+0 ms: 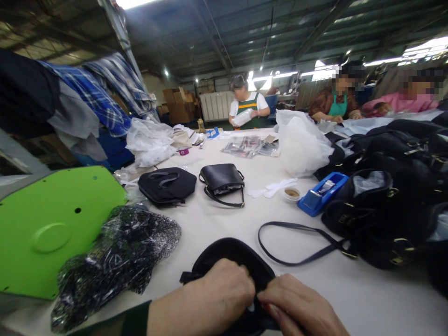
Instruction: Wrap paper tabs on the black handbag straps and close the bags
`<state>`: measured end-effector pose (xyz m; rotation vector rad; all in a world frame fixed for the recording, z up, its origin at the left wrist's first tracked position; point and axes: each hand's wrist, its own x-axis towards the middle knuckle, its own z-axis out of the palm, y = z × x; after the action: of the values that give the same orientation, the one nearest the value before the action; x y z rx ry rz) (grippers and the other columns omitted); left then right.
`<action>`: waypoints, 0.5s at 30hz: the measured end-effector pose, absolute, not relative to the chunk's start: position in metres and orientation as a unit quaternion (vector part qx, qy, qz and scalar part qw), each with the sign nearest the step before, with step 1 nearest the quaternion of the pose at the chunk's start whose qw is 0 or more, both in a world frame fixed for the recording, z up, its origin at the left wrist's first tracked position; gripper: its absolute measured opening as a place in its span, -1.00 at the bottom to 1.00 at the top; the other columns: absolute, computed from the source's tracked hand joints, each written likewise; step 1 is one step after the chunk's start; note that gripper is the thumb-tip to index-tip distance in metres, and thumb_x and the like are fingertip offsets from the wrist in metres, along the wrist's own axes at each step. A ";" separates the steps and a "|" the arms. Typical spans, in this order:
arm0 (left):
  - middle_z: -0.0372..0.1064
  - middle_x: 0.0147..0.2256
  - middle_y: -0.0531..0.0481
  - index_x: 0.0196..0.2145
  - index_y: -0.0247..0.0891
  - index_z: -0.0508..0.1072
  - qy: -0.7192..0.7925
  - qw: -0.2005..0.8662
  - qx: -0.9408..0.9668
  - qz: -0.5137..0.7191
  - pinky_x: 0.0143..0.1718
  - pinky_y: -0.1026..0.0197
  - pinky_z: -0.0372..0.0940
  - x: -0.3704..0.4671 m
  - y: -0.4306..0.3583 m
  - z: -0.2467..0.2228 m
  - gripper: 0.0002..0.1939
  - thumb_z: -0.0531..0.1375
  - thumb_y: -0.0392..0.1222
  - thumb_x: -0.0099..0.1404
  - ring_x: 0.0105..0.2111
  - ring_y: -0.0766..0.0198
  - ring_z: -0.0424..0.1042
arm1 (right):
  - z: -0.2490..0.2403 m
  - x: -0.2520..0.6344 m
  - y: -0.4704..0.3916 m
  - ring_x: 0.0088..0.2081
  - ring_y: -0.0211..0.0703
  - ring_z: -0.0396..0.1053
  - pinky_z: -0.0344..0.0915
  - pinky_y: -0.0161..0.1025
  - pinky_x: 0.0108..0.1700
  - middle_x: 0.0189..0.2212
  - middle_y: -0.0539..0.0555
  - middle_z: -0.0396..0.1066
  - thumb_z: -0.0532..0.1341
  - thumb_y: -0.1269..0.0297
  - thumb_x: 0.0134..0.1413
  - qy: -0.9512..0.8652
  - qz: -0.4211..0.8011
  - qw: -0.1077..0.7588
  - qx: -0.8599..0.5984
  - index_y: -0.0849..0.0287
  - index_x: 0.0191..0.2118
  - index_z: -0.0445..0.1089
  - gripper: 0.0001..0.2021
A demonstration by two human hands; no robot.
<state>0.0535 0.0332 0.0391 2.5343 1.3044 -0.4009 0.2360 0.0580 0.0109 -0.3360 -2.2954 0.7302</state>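
A black bag [233, 249] lies at the table's near edge, its opening facing up. My left hand [227, 282] reaches over into it, fingers curled into a fist; what they grip is hidden. My right hand [297, 301] pinches the bag's right edge between thumb and fingers, close beside the left. Something small and pale shows between the two hands, too small to name. Beyond the bag, a thin black strap [297, 226] lies in a loop on the white table [210, 224].
Crumpled dark-patterned plastic [122, 252] and a green panel [52, 224] lie left. Ahead are a black handbag [223, 177], a black hexagonal bag [168, 184], a small cup [291, 194] and a blue tape dispenser [322, 193]. Black bags [395, 186] pile up right. Several co-workers sit or stand beyond.
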 end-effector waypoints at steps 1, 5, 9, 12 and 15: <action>0.48 -0.45 -0.22 -0.42 -0.41 0.48 0.452 0.151 0.866 -0.149 -0.55 0.18 0.23 0.054 0.037 0.037 -0.91 0.16 -0.41 0.12 -0.47 0.01 0.47 | 0.012 0.236 0.058 -0.40 -0.19 0.43 0.37 -0.33 -0.34 -0.45 0.12 0.48 0.05 0.51 0.10 -0.886 0.284 0.341 -0.134 0.16 -0.19 0.37 -0.78; 0.49 -0.49 -0.25 -0.46 -0.43 0.51 0.439 0.220 0.847 -0.205 -0.64 0.26 0.12 0.055 0.059 0.025 -0.92 0.19 -0.42 0.09 -0.52 0.08 0.45 | 0.009 0.228 0.059 -0.39 -0.18 0.44 0.38 -0.32 -0.35 -0.44 0.13 0.48 0.05 0.52 0.09 -0.882 0.282 0.353 -0.135 0.17 -0.18 0.36 -0.77; 0.49 -0.52 -0.20 -0.60 -0.37 0.48 0.397 0.240 0.855 -0.230 -0.57 0.24 0.16 0.062 0.076 0.020 -0.90 0.25 -0.44 0.02 -0.52 0.10 0.43 | 0.000 0.218 0.059 -0.46 -0.19 0.40 0.37 -0.32 -0.43 -0.51 0.10 0.45 0.08 0.52 0.08 -0.890 0.235 0.374 -0.111 0.17 -0.22 0.38 -0.80; 0.49 -0.53 -0.18 -0.50 -0.39 0.51 0.393 0.252 0.854 -0.230 -0.55 0.24 0.19 0.057 0.074 0.043 -0.91 0.20 -0.43 0.09 -0.52 0.11 0.43 | 0.000 0.220 0.061 -0.44 -0.18 0.41 0.39 -0.31 -0.40 -0.48 0.10 0.45 0.06 0.48 0.12 -0.891 0.233 0.369 -0.123 0.16 -0.18 0.36 -0.80; 0.51 -0.28 -0.18 -0.12 -0.38 0.43 0.426 0.294 0.850 -0.101 -0.42 0.27 0.27 0.036 0.057 0.083 -0.74 0.08 -0.36 0.24 -0.36 0.13 0.47 | 0.008 0.229 0.063 -0.30 -0.12 0.44 0.41 -0.27 -0.26 -0.37 0.11 0.47 0.07 0.44 0.15 -0.885 0.267 0.352 -0.148 0.10 -0.09 0.34 -0.76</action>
<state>0.0358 0.0572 0.0832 2.2626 1.1351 -0.2685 0.2295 0.0634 0.0078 -0.3834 -2.2905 0.6913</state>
